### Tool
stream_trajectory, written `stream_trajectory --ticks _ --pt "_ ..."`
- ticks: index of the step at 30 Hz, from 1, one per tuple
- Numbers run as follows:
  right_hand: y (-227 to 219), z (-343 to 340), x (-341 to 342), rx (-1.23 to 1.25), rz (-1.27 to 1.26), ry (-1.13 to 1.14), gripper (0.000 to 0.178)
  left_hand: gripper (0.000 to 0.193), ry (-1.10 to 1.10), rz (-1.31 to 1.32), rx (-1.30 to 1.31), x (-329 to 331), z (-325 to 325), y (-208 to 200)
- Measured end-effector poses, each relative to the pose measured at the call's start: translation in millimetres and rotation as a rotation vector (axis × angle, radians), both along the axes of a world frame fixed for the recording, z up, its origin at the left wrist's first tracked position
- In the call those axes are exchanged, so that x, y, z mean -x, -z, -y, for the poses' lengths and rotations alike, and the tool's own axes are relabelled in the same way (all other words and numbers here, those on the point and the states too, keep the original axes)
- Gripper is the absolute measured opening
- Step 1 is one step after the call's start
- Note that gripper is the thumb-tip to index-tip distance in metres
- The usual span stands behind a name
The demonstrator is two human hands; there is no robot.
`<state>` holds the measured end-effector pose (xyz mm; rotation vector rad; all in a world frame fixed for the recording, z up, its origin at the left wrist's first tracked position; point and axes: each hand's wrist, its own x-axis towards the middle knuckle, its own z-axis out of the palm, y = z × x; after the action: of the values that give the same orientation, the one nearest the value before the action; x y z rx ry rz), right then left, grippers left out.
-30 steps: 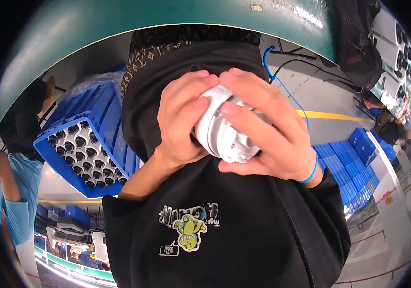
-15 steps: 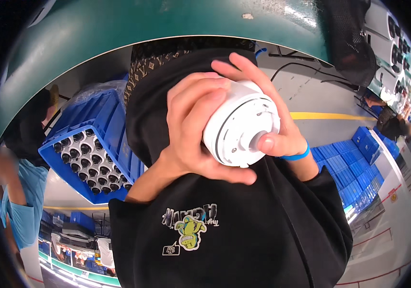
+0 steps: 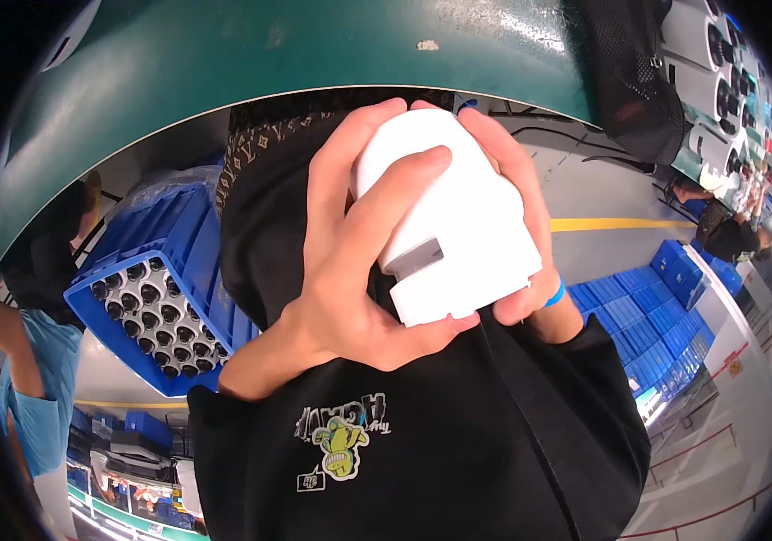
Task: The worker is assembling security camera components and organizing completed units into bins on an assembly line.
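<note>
A smooth white plastic housing (image 3: pixel 462 221), rounded at the top with a squared cut-out near its lower left edge, is held up in front of my chest. My left hand (image 3: pixel 336 261) grips its left side, thumb and fingers spread around the shell and underside. Along the right side and back, my right hand (image 3: pixel 532 200) wraps it, partly hidden behind the housing. A blue band (image 3: pixel 555 295) circles my right wrist. The round base with its fittings, turned away from view, is hidden now.
A green worktable (image 3: pixel 314 54) runs across the top, with a black mesh bag (image 3: pixel 634 99) at its right. White units with black lenses fill a blue crate (image 3: pixel 88 338) at left. Blue bins (image 3: pixel 625 316) are stacked at right. A person in a blue shirt (image 3: pixel 43 370) is at far left.
The white housing has been turned over, from its round base with fittings facing me to its smooth shell and cut-out. Both hands have shifted their grip around it.
</note>
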<state>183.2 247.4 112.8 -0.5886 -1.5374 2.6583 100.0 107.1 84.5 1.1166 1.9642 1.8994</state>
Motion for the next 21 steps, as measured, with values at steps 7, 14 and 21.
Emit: stream_trajectory --ticks 7,14,21 --pt "1.7 2.2 -17.6 0.006 -0.004 0.106 0.130 0.102 0.118 0.219 0.058 -1.1 -8.0 -18.7" --pt "-8.0 5.0 -26.3 -0.243 0.095 0.082 0.119 0.094 0.080 0.187 -0.017 -3.8 -8.9 -20.5" --pt "-4.2 -14.2 -6.6 -0.121 0.256 0.013 0.115 0.092 0.164 0.318 0.138 3.8 -6.6 -15.8"
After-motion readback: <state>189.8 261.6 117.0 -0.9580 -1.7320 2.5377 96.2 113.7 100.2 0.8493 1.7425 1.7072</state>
